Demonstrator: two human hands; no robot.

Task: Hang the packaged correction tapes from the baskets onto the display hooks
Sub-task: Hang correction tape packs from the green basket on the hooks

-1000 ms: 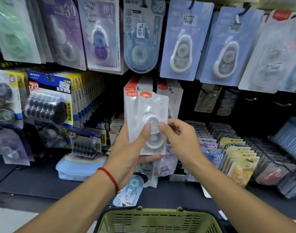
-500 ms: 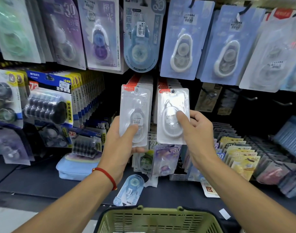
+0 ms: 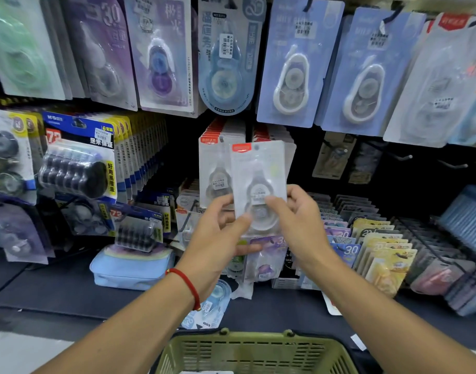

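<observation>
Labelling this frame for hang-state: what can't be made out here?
- Head view: the hook hole of the clear front pack is motion-blurred, so on a hook or not, cannot tell.
- Pack behind it: its right part is covered by the front pack.
- Left hand and right hand: fingers behind the packs are hidden.
- Green basket: contents cut off by the bottom edge.
- Price sticker text: too small.

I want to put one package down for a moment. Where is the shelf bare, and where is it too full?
Bare dark shelf lies left of the light blue pouch. Another bare strip runs along the front edge behind the green basket, between the loose blue package and the right forearm. The card rows to the right are crowded.
</observation>
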